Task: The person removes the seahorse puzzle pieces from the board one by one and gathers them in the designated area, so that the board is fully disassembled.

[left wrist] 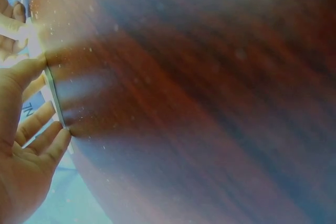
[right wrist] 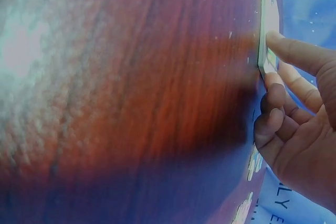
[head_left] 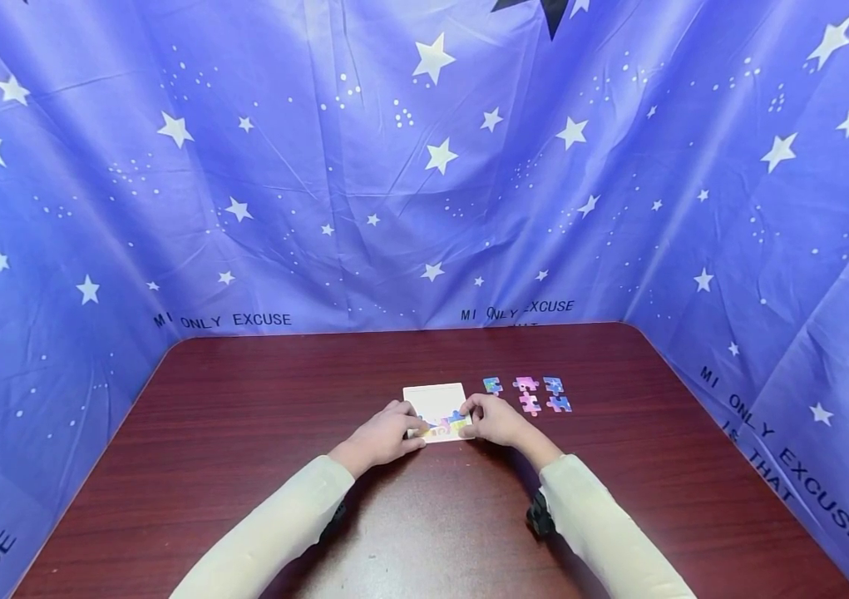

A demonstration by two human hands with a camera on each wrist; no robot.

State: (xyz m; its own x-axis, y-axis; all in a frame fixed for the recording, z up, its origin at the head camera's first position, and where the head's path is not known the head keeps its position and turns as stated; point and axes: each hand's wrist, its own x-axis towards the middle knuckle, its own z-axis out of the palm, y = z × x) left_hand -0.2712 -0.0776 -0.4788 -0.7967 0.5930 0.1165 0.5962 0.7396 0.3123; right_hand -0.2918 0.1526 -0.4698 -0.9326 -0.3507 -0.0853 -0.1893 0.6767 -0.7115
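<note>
A small jigsaw puzzle board [head_left: 435,398] lies on the table. Its far part is bare white, while joined colourful pieces [head_left: 445,427] fill the near part. My left hand [head_left: 387,433] holds the board's near left corner, thumb at the near edge and fingers by the left side. At the right side, my right hand [head_left: 499,422] grips the board, its thumb on the near edge and the lower fingers curled beside the end. Both wrist views show the board [left wrist: 51,85] edge-on, with the thumbs against it. Fingers cover parts of the picture.
Several loose jigsaw pieces, among them a pink piece [head_left: 525,383] and a blue piece [head_left: 560,404], lie right of the board, beyond the right hand. The dark red wooden table [head_left: 259,399] has a blue star-patterned curtain [head_left: 364,208] behind it and at both sides.
</note>
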